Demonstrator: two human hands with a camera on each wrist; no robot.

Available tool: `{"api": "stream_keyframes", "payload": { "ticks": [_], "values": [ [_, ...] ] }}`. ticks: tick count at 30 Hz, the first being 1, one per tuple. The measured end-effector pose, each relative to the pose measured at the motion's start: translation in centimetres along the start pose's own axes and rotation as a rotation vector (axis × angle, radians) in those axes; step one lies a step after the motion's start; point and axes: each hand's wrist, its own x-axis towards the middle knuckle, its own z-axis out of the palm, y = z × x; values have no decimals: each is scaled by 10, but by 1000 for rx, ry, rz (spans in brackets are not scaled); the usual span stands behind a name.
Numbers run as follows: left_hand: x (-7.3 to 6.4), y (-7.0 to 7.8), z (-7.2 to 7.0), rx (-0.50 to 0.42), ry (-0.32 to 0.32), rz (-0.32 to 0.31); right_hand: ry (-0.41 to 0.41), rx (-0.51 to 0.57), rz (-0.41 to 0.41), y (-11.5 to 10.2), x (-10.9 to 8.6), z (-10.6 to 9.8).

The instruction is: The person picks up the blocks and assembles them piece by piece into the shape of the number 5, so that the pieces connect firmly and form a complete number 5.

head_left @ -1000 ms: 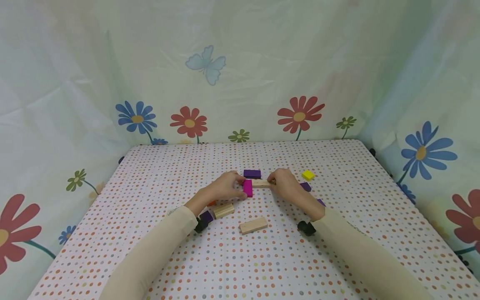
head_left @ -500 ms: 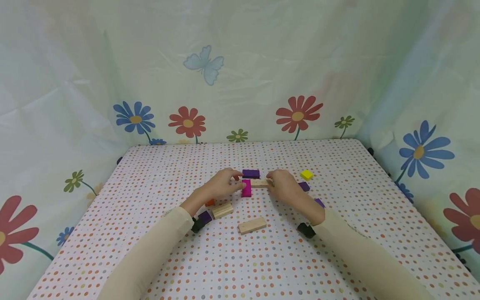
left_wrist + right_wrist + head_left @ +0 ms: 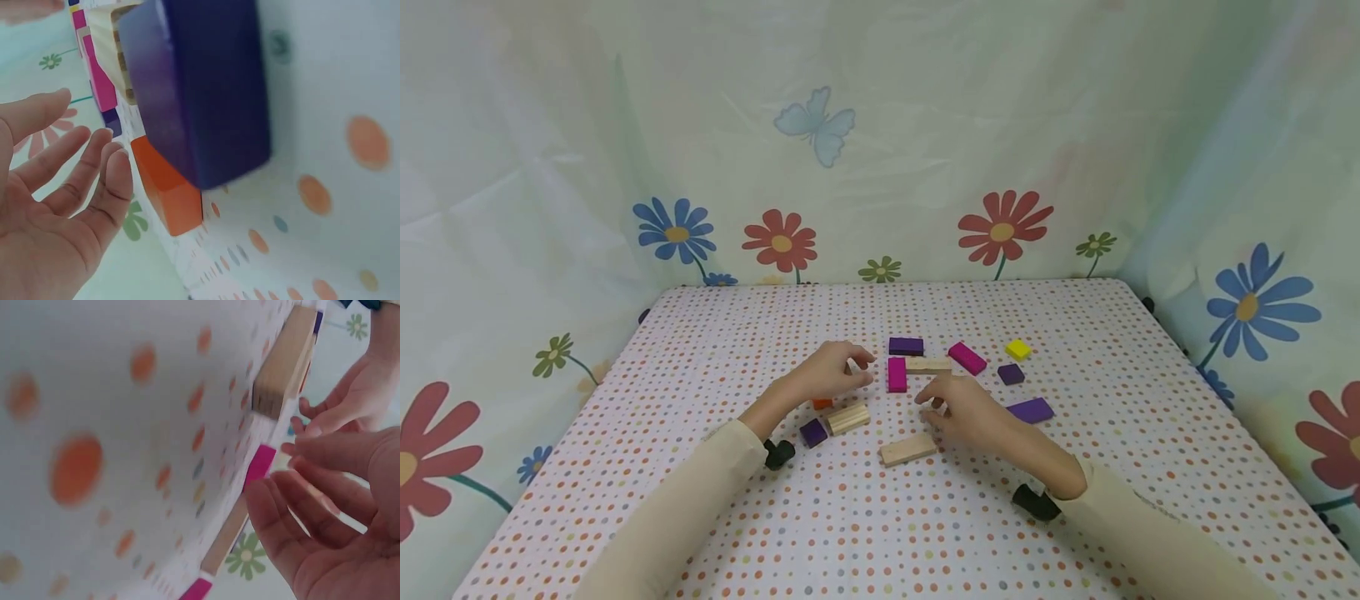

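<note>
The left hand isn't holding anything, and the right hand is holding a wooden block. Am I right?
Not quite. The right hand holds nothing either: the right wrist view shows its fingers empty. You're right that the left hand isn't holding anything.

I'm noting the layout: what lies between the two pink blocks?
A plain wooden block lies between the left pink block and the slanted pink block; the head view and the right wrist view both show it.

blocks (image 3: pixel 897 375) on table (image 3: pixel 865 533), backdrop (image 3: pixel 940 125) behind
</note>
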Motion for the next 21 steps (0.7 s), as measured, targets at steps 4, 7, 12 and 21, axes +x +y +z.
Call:
{"api": "stream_keyframes", "payload": {
  "ticks": [4, 7, 12, 21],
  "values": [
    [-10, 1, -1, -5, -27, 5, -65, 71, -45, -4, -10, 4],
    [-17, 5, -2, -10, -58, -2, -92, 94, -82, -6, -16, 6],
    [-24, 14, 0, 5, -116, -10, -105, 102, -122, -6, -21, 8],
    [-29, 22, 3, 90, -145, -51, -104, 97, -179, -7, -23, 13]
  ]
}}
